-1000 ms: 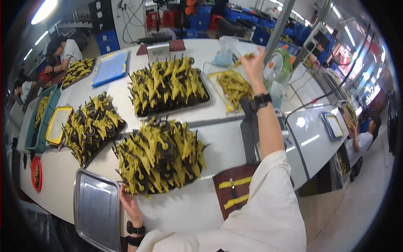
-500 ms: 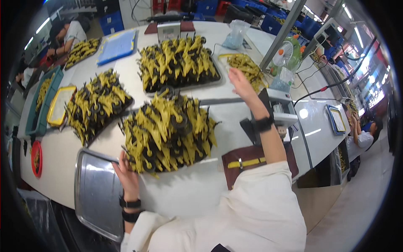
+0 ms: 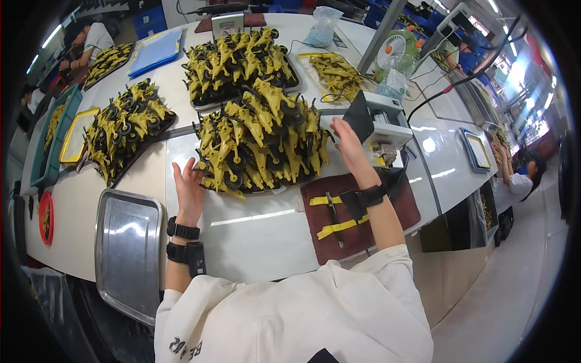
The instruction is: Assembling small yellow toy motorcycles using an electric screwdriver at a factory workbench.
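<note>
A heaped pile of yellow-and-black plastic parts with small wheels [image 3: 266, 142] stands in front of me, its tray mostly hidden underneath. At the pile's left front corner is my left hand [image 3: 190, 192], fingers spread, its fingertips right by the parts; whether they touch cannot be made out. My right hand [image 3: 350, 148] is raised off the pile's right side, fingers stretched out and holding nothing. Both wrists wear black bands. Behind, close to this pile, lies another loaded tray of the same parts [image 3: 236, 63].
A bare steel tray [image 3: 129, 254] lies left, below a third loaded pile [image 3: 127, 124]. At right are a maroon mat [image 3: 396, 206] with yellow strips and a slim black tool, and a white machine [image 3: 387, 121]. A green fan [image 3: 396, 51] stands behind. Other people work at both sides.
The near pile now sits farther from me and more to the right, closer to the back tray. My right hand has come lower toward its side; my left hand has followed forward. The view has shifted.
</note>
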A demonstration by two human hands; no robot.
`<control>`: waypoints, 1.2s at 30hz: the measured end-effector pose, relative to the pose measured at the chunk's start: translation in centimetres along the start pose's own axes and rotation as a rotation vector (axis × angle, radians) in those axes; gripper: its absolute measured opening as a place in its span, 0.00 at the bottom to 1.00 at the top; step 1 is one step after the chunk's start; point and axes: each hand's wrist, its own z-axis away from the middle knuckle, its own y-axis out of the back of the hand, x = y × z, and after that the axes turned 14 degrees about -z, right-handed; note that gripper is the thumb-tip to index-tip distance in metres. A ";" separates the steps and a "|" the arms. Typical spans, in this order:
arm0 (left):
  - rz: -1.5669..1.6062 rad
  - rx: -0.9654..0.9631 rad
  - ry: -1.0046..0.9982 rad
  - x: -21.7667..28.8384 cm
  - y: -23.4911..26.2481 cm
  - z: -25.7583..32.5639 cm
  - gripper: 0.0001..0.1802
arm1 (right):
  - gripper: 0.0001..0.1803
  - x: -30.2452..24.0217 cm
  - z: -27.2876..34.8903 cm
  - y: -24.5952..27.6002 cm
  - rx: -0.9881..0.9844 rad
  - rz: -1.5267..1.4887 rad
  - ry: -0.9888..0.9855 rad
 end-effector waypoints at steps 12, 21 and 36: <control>-0.688 0.168 -0.763 7.4 -5.3 3.4 0.40 | 0.23 -3.6 10.8 2.3 0.052 0.572 0.542; -2.012 -0.943 -0.531 18.6 -22.4 -12.2 0.40 | 0.14 -8.3 18.7 3.7 0.381 0.516 1.116; -1.451 0.184 -1.438 19.1 -18.8 4.9 0.16 | 0.41 2.2 8.2 24.2 0.356 0.950 0.280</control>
